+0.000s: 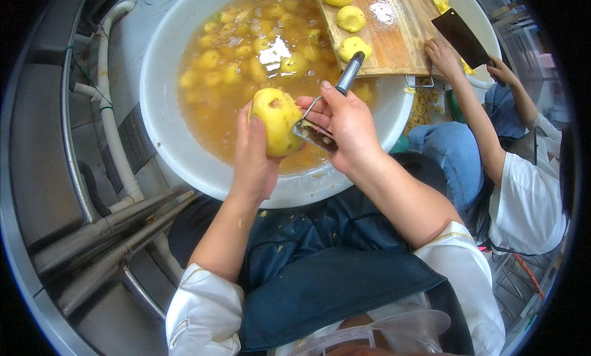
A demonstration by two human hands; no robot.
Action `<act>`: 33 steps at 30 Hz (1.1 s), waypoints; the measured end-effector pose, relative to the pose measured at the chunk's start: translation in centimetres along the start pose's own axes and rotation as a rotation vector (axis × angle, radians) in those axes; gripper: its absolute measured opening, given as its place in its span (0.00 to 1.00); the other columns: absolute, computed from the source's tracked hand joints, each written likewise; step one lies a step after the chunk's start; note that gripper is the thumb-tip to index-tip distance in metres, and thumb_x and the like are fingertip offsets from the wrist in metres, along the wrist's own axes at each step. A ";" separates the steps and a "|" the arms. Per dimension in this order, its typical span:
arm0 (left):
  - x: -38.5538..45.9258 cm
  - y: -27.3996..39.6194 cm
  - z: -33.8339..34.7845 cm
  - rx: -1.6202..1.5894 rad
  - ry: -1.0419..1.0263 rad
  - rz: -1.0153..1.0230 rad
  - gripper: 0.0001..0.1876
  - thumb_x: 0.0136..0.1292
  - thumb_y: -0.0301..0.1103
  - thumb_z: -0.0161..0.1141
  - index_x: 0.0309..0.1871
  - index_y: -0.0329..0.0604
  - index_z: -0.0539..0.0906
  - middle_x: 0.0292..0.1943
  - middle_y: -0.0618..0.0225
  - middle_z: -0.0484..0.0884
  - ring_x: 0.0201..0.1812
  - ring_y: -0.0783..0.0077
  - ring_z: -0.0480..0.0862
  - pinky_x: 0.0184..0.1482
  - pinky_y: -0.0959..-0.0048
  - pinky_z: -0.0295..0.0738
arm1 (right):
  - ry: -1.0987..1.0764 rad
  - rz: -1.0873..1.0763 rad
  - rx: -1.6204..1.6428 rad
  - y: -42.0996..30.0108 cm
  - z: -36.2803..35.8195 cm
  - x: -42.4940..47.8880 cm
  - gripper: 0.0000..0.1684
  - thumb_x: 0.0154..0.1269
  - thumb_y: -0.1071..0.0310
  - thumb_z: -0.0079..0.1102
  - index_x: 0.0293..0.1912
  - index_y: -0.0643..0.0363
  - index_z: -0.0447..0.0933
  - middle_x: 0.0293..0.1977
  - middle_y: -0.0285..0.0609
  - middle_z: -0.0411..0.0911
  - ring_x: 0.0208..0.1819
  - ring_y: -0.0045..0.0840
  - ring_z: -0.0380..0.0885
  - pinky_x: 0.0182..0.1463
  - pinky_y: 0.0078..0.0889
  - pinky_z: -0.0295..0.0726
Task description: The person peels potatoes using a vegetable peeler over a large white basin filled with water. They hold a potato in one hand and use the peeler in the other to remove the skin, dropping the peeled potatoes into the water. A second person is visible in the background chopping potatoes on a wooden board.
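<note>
My left hand (pixel 256 150) grips a large peeled potato (pixel 275 120) with a brown hollow near its top. In my right hand (pixel 353 127) is a metal peeler (pixel 351 74), its dark handle pointing up and away. The peeler's blade end is close against the potato's right side; whether it touches cannot be made out. Below both hands is a big white tub (pixel 159 93) of cloudy brown water, where many yellow potatoes (pixel 210 59) lie partly under the surface.
Across the tub's right rim rests a wooden cutting board (pixel 392 37) bearing several peeled potatoes (pixel 351 19). A co-worker's hand (pixel 445 56) touches the board, and their other hand (pixel 503 71) holds a cleaver (pixel 461 37). Metal rails (pixel 115 231) and a white pipe (pixel 106 102) are at left.
</note>
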State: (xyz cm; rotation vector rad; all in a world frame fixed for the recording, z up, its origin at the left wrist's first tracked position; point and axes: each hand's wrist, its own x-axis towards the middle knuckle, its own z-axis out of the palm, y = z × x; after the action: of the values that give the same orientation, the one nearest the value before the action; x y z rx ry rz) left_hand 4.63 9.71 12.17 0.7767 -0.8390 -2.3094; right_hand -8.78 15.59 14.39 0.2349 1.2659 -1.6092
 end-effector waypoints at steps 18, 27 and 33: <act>-0.9 0.4 0.4 0.176 -0.081 -0.086 0.41 0.44 0.24 0.67 0.65 0.39 0.60 0.56 0.60 0.71 0.58 0.65 0.72 0.60 0.66 0.69 | -0.337 -0.975 -0.528 -1.9 -0.8 -2.5 0.06 0.72 0.69 0.48 0.38 0.61 0.68 0.31 0.43 0.78 0.34 0.21 0.78 0.40 0.23 0.77; -0.8 -0.2 0.8 0.138 -0.090 -0.155 0.39 0.48 0.27 0.66 0.65 0.38 0.61 0.56 0.59 0.71 0.58 0.64 0.73 0.61 0.66 0.69 | -0.311 -0.589 -0.099 -3.0 -0.4 -2.2 0.05 0.70 0.69 0.52 0.39 0.59 0.68 0.30 0.40 0.78 0.30 0.16 0.76 0.35 0.20 0.76; -0.8 -0.5 0.6 0.109 -0.131 -0.159 0.39 0.49 0.26 0.66 0.65 0.37 0.60 0.56 0.59 0.71 0.58 0.64 0.73 0.61 0.66 0.69 | -0.252 -0.820 -0.606 -2.0 -1.2 -1.8 0.07 0.72 0.67 0.49 0.40 0.59 0.65 0.30 0.42 0.78 0.30 0.17 0.77 0.35 0.19 0.77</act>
State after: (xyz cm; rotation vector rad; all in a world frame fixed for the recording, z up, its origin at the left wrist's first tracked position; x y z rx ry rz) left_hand 4.59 10.80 12.46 0.7693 -1.0007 -2.4945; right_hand -10.05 17.39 16.30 -0.9432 1.6830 -1.7207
